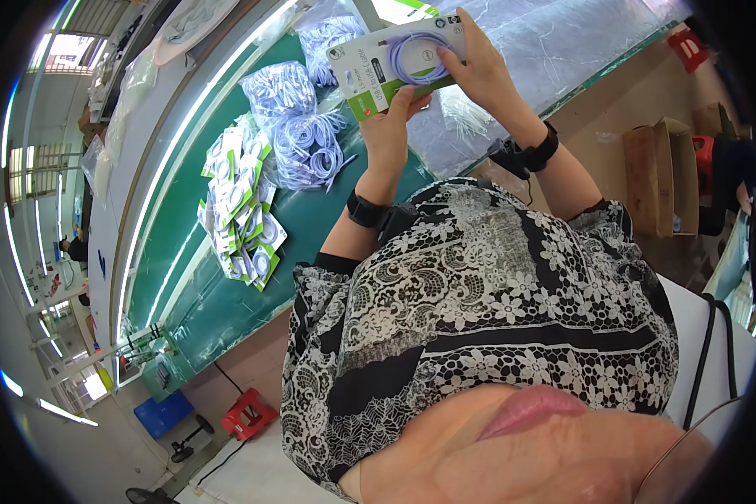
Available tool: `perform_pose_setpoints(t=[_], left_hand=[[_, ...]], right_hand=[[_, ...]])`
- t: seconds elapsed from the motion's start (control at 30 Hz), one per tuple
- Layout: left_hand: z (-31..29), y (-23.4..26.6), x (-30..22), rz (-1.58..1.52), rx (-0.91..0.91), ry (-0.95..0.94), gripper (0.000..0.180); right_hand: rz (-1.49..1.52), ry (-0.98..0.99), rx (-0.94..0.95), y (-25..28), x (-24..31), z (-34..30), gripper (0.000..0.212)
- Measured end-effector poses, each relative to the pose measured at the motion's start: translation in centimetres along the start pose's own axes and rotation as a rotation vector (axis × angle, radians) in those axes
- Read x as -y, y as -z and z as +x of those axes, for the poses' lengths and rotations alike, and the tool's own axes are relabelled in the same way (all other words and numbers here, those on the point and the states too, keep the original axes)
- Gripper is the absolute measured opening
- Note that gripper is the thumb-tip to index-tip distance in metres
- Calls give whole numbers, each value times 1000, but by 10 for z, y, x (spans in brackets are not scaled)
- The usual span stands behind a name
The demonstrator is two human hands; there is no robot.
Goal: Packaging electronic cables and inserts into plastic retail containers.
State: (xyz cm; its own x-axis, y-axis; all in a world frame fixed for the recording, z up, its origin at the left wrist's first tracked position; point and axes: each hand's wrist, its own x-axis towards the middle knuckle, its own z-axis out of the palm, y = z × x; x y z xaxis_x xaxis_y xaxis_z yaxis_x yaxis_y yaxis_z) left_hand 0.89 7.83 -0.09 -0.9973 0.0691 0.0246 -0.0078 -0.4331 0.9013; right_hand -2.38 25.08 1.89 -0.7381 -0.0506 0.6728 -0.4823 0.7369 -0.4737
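Both my hands hold a cable package up over the table: a white and green card [357,71] with a coiled lilac cable [399,63] on its front. My left hand [386,130] grips the lower edge, thumb on the front. At the right end, my right hand [483,71] is closed on the card, its thumb by the coil. Left of my left hand lie bare coiled lilac cables [307,155], with clear bags of cables [277,92] behind them. Farther left, a heap of carded cables [239,206] overlaps on the green table mat [172,252].
A bunch of thin white strips [466,113] lies on the plastic-covered tabletop [554,42] below the card. Cardboard boxes [647,181] stand on the floor at the right, near another person's dark-clothed leg. A red stool [248,413] is at the lower left.
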Motion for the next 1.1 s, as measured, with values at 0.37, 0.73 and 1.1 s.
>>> perform_pose_setpoints(t=[0.37,0.73,1.1], left_hand=[[6,-10,28,-138,-70,-151,29],[1,2,8,-262,-34,2,23],[-19,19,-10,-217,100,270,22]], right_hand=[[252,-211,-112,-18,20,-8,66],[308,-266,-145,-25,11,-17,41],[1355,-538,492,-55,-20,-59,55]])
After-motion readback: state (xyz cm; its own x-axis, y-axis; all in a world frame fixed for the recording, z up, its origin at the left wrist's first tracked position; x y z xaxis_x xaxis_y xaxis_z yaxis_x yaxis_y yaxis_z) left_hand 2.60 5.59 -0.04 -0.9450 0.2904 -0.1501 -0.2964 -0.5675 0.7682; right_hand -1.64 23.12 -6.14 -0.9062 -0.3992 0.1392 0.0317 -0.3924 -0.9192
